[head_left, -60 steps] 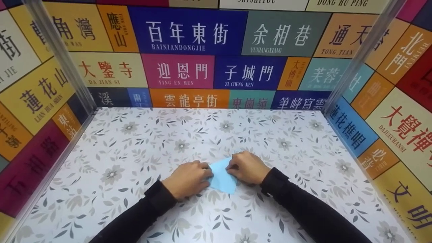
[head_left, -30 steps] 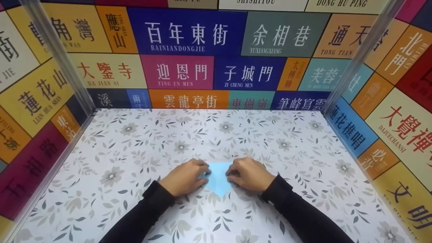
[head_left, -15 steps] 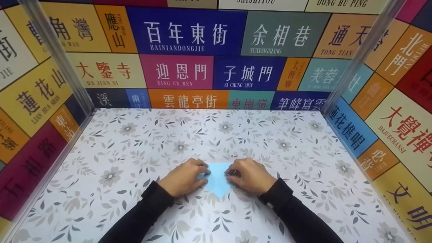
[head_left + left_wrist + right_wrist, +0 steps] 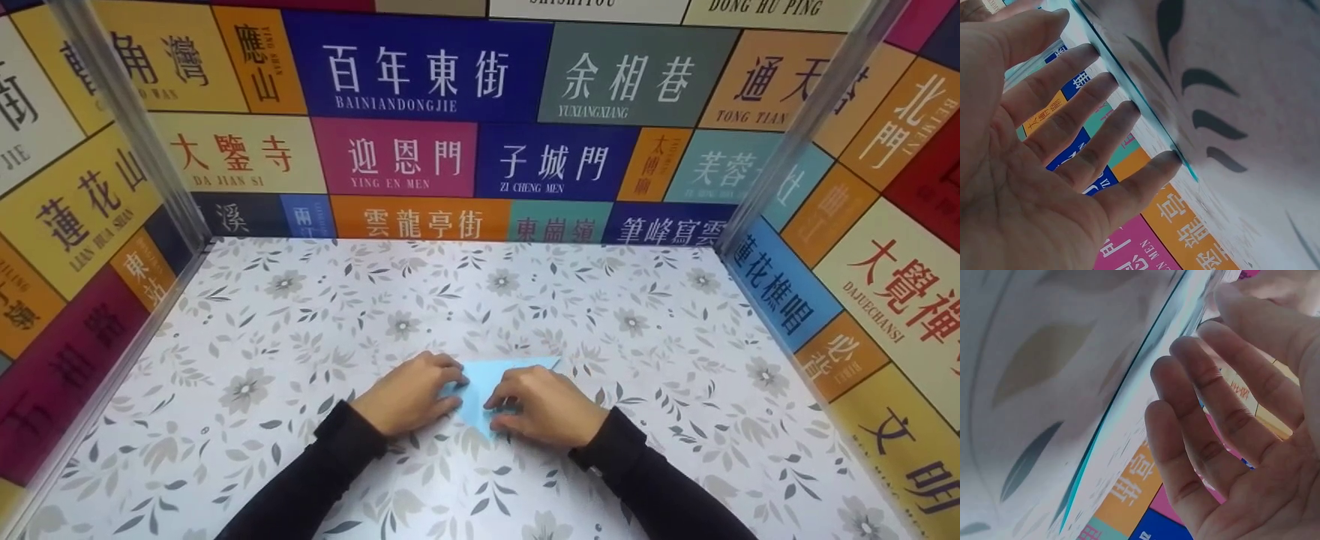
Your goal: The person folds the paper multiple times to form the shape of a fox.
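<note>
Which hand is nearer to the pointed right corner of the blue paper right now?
The right. The right hand is over the right part of the blue paper, just in front of that corner; the left hand is at the opposite, left side.

My right hand (image 4: 544,405) covers much of the right half of the light blue paper (image 4: 474,409) and my left hand (image 4: 412,394) hides its left corner, while both wrist views show it nearly edge-on, too thin to make out any folds. Whether my right hand touches it, I can't fairly say. The head view's bottom edge cuts off my black sleeves (image 4: 296,480), its top edge the highest wall signs (image 4: 585,7).
</note>
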{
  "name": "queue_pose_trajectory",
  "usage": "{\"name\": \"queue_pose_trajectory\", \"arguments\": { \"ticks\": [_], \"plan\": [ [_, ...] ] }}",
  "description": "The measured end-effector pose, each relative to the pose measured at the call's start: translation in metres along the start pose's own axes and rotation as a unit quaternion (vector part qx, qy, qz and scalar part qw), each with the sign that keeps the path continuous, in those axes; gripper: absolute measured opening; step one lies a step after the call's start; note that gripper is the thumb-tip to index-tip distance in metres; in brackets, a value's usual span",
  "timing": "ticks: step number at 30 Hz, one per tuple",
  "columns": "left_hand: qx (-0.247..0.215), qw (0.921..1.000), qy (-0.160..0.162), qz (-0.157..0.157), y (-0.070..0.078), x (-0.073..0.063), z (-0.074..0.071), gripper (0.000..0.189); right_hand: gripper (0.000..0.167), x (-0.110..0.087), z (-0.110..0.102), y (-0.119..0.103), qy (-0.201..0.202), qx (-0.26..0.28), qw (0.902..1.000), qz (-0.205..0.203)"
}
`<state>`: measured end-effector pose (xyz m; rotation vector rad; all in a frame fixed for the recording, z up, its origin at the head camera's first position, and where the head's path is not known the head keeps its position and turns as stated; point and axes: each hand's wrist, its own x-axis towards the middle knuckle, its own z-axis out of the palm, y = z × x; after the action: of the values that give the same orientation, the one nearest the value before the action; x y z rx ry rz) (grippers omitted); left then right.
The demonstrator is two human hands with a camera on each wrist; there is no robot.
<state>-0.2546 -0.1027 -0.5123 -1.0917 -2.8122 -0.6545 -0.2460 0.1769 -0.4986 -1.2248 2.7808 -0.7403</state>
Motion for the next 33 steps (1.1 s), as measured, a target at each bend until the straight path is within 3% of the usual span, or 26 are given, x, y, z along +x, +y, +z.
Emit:
{"name": "queue_pose_trajectory", "arguments": {
  "ticks": [11,24,33],
  "plan": [
    [-0.002,1.0,0.0,0.002,-0.003,0.002,0.002,0.028,0.028,0.0,0.003,-0.003,-0.035,-0.014,0.9993,0.003],
    [-0.007,0.9999,-0.001,-0.008,-0.004,0.0,0.001,0.026,0.021,0.004,0.01,-0.003,-0.022,-0.021,0.9995,0.002],
    [0.012,0.9999,0.001,0.005,-0.001,0.003,0.001,0.022,0.016,0.001,0.014,-0.001,-0.006,-0.027,0.9996,0.006]
  ]
}}
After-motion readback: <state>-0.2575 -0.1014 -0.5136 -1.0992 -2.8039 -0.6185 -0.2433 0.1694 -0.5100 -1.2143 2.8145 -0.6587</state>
